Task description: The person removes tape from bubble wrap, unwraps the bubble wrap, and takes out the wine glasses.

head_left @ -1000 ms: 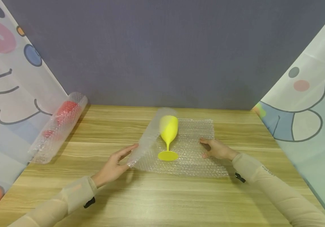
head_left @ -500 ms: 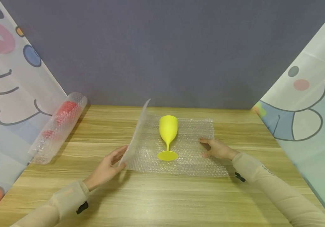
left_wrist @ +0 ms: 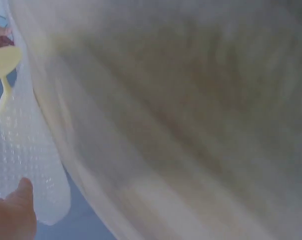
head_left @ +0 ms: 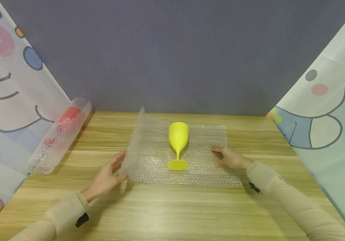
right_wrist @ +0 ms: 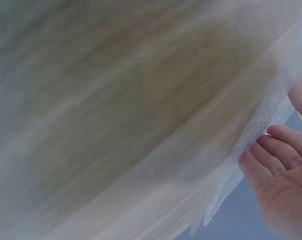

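Leftward and away from the yellow goblet (head_left: 178,134), the raised flap of the bubble wrap (head_left: 151,160) has been carried since a second ago, when the goblet's bowl was partly covered; the left hand (head_left: 107,177) has shifted with it. As for what could go wrong, the whole sheet might be dragged askew if the flap were pulled harder than the far edge is held. The flap could also spring free, since it is only touched by the left hand, whose thumb and fingers are spread wide with nothing firmly gripped. At the right edge, the sheet is lightly pressed by the right hand (head_left: 232,158), its thumb and fingers parted and nothing grasped, so slipping seems possible there too. The goblet, laid on its side mid-sheet with its foot toward the person, might be rolled by any tug beneath it.

Behind everything, a plain grey wall (head_left: 172,57) is seen, flanked by cartoon-printed panels (head_left: 332,100). The wood-grain table (head_left: 172,214) is lit softly; at its left side a red object (head_left: 71,118) is rolled in bubble wrap.
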A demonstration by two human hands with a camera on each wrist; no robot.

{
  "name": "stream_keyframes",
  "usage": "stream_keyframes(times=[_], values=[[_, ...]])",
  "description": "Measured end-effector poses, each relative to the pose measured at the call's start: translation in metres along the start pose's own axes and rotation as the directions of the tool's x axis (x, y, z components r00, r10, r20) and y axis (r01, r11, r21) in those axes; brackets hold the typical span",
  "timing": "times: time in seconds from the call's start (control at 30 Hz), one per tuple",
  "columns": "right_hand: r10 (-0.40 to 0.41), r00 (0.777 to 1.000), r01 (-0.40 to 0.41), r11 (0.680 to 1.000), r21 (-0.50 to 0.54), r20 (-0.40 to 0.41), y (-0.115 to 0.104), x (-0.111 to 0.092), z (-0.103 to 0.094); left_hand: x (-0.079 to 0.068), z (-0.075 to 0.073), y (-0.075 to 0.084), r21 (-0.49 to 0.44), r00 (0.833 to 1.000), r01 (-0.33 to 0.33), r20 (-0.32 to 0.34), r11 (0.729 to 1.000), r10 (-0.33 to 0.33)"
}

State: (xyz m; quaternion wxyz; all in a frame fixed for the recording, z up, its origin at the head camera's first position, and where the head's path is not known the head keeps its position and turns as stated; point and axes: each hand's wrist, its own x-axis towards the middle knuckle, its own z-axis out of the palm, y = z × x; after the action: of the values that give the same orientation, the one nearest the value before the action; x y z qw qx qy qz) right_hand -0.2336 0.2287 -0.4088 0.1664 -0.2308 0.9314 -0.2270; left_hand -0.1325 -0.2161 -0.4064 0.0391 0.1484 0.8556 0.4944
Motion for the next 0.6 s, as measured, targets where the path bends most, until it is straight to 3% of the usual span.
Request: stream_keyframes(times=[0.1, 0.17, 0.23, 0.3, 0.4, 0.5, 0.6], values=[[0.001, 1.000, -0.001, 1.000, 0.006, -0.001, 0.000, 0.000, 0.000, 0.004, -0.005, 0.003, 0.094, 0.996, -0.081, -0.020, 0.992, 0.083], [0.000, 1.000, 0.000, 1.000, 0.003, -0.005, 0.000, 0.000, -0.001, 0.008, -0.008, 0.005, 0.228, 0.988, -0.148, -0.005, 0.962, 0.153], [0.005, 1.000, -0.005, 1.000, 0.003, -0.002, 0.000, -0.001, -0.002, 0.012, -0.010, 0.006, 0.383, 0.975, -0.216, 0.044, 0.898, 0.216], [0.006, 1.000, -0.006, 1.000, -0.007, 0.004, 0.000, -0.001, -0.002, 0.014, -0.012, 0.006, 0.517, 0.960, -0.278, 0.114, 0.809, 0.257], [0.007, 1.000, -0.007, 1.000, -0.028, 0.007, 0.001, -0.001, -0.002, 0.014, -0.012, 0.003, 0.625, 0.945, -0.327, 0.214, 0.709, 0.248], [0.006, 1.000, -0.006, 1.000, -0.030, 0.001, 0.001, 0.001, 0.001, 0.011, -0.010, -0.004, 0.662, 0.945, -0.326, 0.255, 0.675, 0.206], [0.005, 1.000, -0.005, 1.000, -0.013, -0.001, 0.001, 0.001, 0.000, 0.011, -0.009, -0.011, 0.671, 0.950, -0.306, 0.263, 0.676, 0.169]])
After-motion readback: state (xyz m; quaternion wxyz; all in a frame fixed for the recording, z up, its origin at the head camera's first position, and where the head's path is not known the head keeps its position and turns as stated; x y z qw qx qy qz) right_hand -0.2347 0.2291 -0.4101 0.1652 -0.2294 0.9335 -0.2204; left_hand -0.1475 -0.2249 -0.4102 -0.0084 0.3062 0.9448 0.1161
